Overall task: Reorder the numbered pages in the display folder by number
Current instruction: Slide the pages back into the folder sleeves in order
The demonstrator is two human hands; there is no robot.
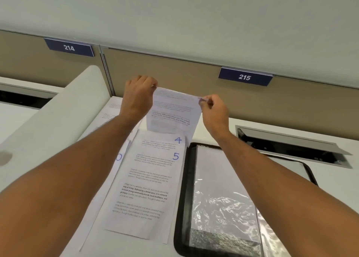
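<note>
The left hand [138, 93] and the right hand [212, 107] each pinched a top corner of one printed page [172, 111], likely to read its number; it hung just behind the display folder [180, 198]; pages 4 [177, 140] and 5 [175, 156] lay left of the folder; its front clear sleeve [223, 194] looked empty.

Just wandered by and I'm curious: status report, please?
Both hands, left and right, pinch one page by its top corners. Pages 4 and 5 stacked on desk. Folder open, unobstructed.
</note>
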